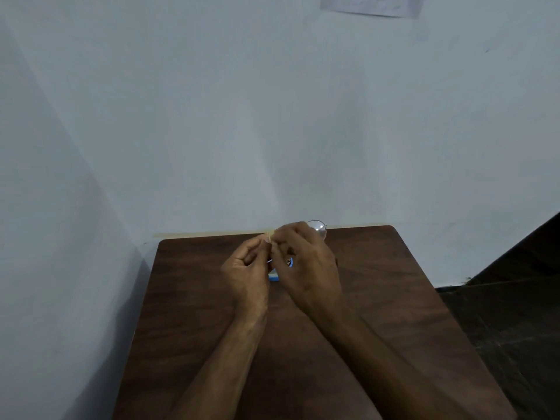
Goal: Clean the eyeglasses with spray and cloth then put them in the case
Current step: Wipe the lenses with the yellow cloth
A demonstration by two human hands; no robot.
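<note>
both hands — left [247, 268], right [306, 262] — seemingly pinch the eyeglasses [318, 228] between them.

Both forearms extended forward, left hand [247, 269] and right hand [304, 262] touching at fingertips, fingers curled, apparently pinching.

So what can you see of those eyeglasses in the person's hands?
Only one round, clear lens of the eyeglasses shows, ringed by a thin metal-looking rim, poking out past the right hand, which grips and hides the rest. They are held in the air above the far end of the table. A pale yellowish cloth, pinched by the left hand, seems to meet them between the fingers.
</note>
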